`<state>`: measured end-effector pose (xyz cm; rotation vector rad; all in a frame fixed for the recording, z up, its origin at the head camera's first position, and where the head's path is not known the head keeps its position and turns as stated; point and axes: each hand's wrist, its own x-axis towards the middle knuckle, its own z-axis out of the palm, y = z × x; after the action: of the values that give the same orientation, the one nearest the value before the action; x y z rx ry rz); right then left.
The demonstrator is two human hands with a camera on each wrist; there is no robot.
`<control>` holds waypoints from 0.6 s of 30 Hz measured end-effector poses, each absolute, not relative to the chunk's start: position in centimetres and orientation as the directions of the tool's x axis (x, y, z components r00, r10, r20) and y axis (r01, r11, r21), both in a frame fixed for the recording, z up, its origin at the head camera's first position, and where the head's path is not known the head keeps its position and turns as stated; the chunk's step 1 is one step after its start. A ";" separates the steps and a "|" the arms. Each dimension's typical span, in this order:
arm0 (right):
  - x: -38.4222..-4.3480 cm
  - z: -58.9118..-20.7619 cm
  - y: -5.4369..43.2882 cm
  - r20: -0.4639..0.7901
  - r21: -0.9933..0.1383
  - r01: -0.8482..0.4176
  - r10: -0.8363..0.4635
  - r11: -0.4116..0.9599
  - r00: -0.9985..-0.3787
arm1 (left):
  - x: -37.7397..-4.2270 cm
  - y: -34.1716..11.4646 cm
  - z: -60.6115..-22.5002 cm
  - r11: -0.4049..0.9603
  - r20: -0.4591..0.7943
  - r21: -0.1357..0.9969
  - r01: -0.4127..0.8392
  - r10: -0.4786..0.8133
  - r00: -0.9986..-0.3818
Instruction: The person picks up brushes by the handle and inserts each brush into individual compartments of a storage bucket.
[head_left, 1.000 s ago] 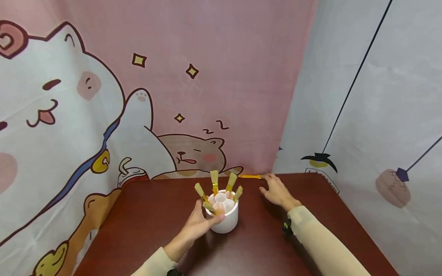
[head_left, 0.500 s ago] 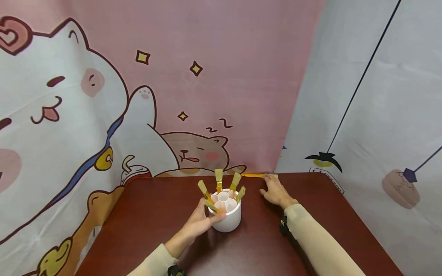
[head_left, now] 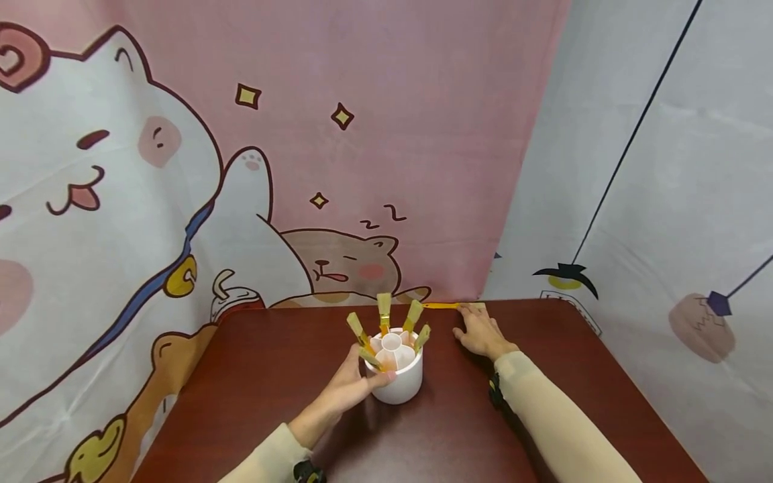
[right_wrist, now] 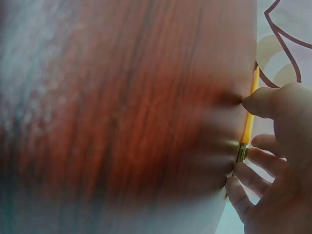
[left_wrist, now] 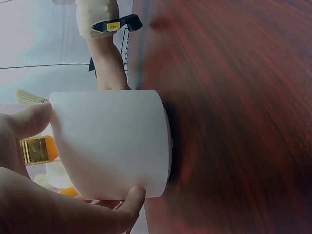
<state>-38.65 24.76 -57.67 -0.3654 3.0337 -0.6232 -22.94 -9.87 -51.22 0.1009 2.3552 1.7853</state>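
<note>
My left hand (head_left: 345, 390) holds a white round brush holder (head_left: 401, 387) with the thumb at its near rim. Several flat paintbrushes (head_left: 384, 310) stand in its compartments, bristles up, leaning outward. In the left wrist view, fingers lie along the wall of the brush holder (left_wrist: 112, 141). At the table's far edge a yellow-handled paintbrush (head_left: 439, 306) lies sideways, handle to the left. Over its bristle end rests my right hand (head_left: 482, 333). In the right wrist view its spread fingers (right_wrist: 251, 178) reach the table by the metal band of the paintbrush (right_wrist: 247, 129).
The dark red-brown table (head_left: 272, 376) carries these things. Directly behind its far edge hangs a pink and white cartoon curtain (head_left: 423, 168). A grey-white curtain (head_left: 652, 201) closes off the right side.
My right hand has settled slightly over the lying paintbrush, whose pale bristle end now shows past the fingers. The left hand stays on the brush holder; the head view has shifted a little.
</note>
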 end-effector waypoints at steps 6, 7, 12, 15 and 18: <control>-38.7 -57.6 24.8 0.063 -0.370 -0.250 -0.245 0.895 -0.968 | -23.1 -9.9 -51.1 0.275 -0.112 0.960 -0.061 0.174 -0.978; -38.6 -57.5 24.8 0.068 -0.367 -0.254 -0.247 0.895 -0.967 | -23.1 -9.9 -51.1 0.275 -0.113 0.960 -0.062 0.175 -0.978; -38.5 -57.3 25.0 0.091 -0.351 -0.278 -0.263 0.894 -0.960 | -23.1 -9.9 -51.0 0.286 -0.114 0.956 -0.061 0.173 -0.978; -38.4 -57.4 25.1 0.094 -0.343 -0.288 -0.272 0.894 -0.958 | -23.1 -10.0 -51.0 0.290 -0.116 0.955 -0.061 0.173 -0.978; -38.2 -57.4 25.2 0.100 -0.345 -0.300 -0.283 0.889 -0.954 | -23.1 -10.0 -51.0 0.292 -0.116 0.954 -0.061 0.175 -0.978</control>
<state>-38.22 25.24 -57.44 -0.4781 3.0990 -0.5782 -23.05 -10.00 -50.98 0.1064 2.3590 1.7557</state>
